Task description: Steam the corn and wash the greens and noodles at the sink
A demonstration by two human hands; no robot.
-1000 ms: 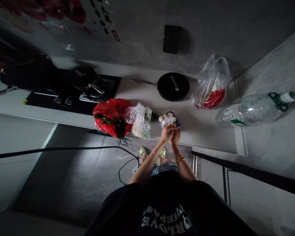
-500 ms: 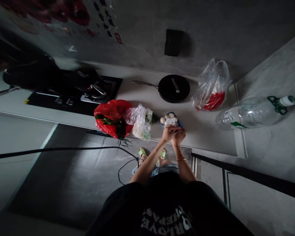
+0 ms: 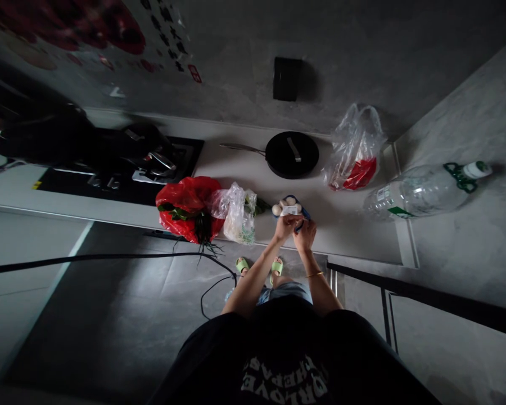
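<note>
Left hand (image 3: 285, 227) and right hand (image 3: 305, 235) partly hide what seems a blue tray (image 3: 306, 215).

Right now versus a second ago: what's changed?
The right hand has eased rightward, away from the left hand. Both remain at the near side of the mushroom pack; any grip change is unclear, and any pack shift is too slight to tell from camera movement. Unchanged: the lidded pan, red bag and bottle.
</note>
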